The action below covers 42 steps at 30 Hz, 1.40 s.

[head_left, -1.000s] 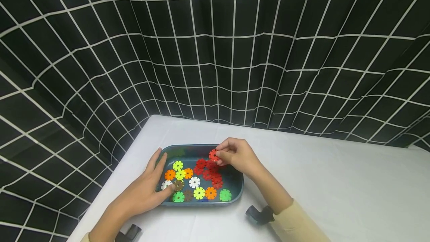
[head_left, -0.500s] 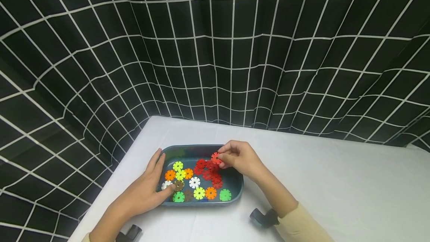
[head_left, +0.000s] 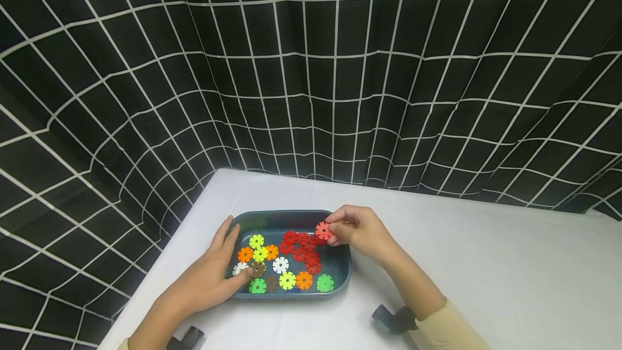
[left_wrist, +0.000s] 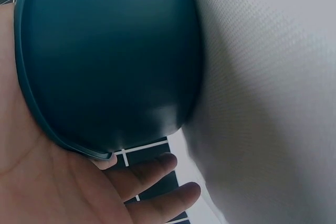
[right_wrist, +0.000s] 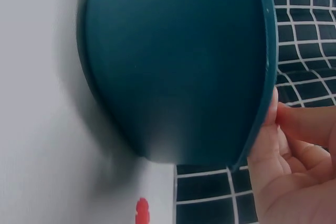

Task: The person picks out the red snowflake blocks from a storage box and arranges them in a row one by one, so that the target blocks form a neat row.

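Observation:
A dark teal tray (head_left: 342, 280) holds several notched plastic discs. Between thumb and fingers my right hand (head_left: 357, 231) pinches a light red disc (head_left: 324, 230), held over the tray's back right part. A cluster of red discs (head_left: 305, 253) lies just left of and below it. My left hand (head_left: 206, 277) rests on the tray's left rim, its thumb reaching inside over a white disc (head_left: 239, 268) and a brown disc (head_left: 258, 269). In the left wrist view, two straight fingers (left_wrist: 163, 200) extend past the tray's corner. The pinched disc is hidden from the right wrist view.
Yellow, orange, green, white and brown discs, such as a green disc (head_left: 325, 283), lie in the tray. A white cloth (head_left: 461, 263) covers the table. A black curtain with white grid lines (head_left: 359, 96) hangs behind. A small red shape (right_wrist: 142, 211) shows beyond the tray.
My right hand has moved slightly right and toward me with the red disc, uncovering more of the red cluster. The left hand stays on the rim.

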Tool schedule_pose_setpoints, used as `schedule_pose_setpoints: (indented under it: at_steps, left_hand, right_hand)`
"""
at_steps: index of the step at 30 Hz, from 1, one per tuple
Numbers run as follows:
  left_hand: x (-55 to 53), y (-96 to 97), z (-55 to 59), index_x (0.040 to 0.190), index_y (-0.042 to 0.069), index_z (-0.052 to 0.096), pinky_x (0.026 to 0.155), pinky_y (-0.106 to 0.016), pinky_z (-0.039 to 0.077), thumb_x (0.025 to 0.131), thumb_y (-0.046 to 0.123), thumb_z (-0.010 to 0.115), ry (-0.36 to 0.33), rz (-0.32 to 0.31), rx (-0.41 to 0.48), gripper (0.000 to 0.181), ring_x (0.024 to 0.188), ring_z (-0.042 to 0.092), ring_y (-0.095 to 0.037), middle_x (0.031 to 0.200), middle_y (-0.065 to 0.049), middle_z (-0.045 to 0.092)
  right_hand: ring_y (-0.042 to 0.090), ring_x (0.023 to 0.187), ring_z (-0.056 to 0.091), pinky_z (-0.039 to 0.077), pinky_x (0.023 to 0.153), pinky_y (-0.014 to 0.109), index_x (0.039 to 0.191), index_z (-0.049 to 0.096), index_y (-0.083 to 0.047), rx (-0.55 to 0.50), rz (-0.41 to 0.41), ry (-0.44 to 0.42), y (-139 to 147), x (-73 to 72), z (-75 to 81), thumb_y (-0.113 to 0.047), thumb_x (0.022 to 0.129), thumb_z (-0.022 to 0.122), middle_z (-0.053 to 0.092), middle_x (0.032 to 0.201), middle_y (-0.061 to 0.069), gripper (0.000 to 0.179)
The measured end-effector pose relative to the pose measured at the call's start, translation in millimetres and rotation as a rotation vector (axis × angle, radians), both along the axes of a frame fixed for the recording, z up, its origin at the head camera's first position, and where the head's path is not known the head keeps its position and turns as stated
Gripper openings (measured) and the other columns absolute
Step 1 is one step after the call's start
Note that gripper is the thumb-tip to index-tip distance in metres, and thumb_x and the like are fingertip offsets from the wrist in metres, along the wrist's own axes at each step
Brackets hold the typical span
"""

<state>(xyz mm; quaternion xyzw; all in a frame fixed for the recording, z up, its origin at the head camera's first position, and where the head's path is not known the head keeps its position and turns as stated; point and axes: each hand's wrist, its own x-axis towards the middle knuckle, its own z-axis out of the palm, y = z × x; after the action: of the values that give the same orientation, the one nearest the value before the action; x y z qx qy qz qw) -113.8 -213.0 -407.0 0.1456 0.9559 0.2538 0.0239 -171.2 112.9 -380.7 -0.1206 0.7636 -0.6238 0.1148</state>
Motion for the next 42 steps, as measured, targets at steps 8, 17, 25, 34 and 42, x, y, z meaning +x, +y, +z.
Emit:
schedule_pose_setpoints:
  at_steps: [8,17,25,34,42]
  left_hand:
    - [-0.9,-0.6,-3.6,0.158,0.0,0.024,0.091,-0.06,0.051,0.092,0.044,0.065,0.007,0.004,0.0,0.089,0.135,0.044,-0.042,0.167,-0.008,0.001]
    - [-1.2,-0.9,-4.6,0.158,0.0,0.025,0.09,-0.058,0.052,0.092,0.045,0.065,0.013,0.003,-0.001,0.089,0.135,0.045,-0.04,0.168,-0.007,0.0]
    - [-1.3,-2.0,-5.3,0.157,-0.002,0.025,0.091,-0.058,0.051,0.092,0.043,0.065,0.031,-0.003,0.006,0.088,0.135,0.045,-0.041,0.167,-0.009,0.001]
    - [-0.3,-1.6,-4.8,0.157,0.0,0.026,0.089,-0.059,0.052,0.092,0.044,0.064,0.023,-0.005,0.012,0.088,0.134,0.046,-0.041,0.167,-0.008,0.001]
    - [-0.8,-1.1,-5.2,0.157,0.0,0.027,0.089,-0.06,0.052,0.092,0.044,0.064,0.018,0.004,0.008,0.088,0.133,0.047,-0.041,0.168,-0.007,0.001]
  right_hand:
    - [0.029,0.077,0.072,0.06,0.074,0.037,0.108,0.067,0.01,0.013,-0.017,0.017,15,2.1,5.0,0.005,0.093,0.062,0.072,0.091,0.016,0.016]
    - [0.031,0.075,0.071,0.06,0.074,0.039,0.105,0.068,0.008,0.121,-0.031,0.027,36,-4.4,10.3,0.005,0.093,0.062,0.071,0.089,0.014,0.013]
    - [0.032,0.075,0.07,0.06,0.074,0.038,0.103,0.068,0.009,0.142,-0.007,0.033,57,-10.6,10.4,0.007,0.091,0.062,0.071,0.088,0.015,0.014]
    - [0.028,0.074,0.069,0.06,0.072,0.034,0.1,0.067,0.01,0.208,-0.011,0.051,73,-19.1,0.2,0.006,0.091,0.063,0.071,0.086,0.014,0.011]
    - [0.028,0.066,0.062,0.055,0.064,0.039,0.095,0.068,0.005,0.351,-0.025,0.029,77,-20.9,-6.6,0.004,0.09,0.063,0.068,0.078,0.012,0.007]
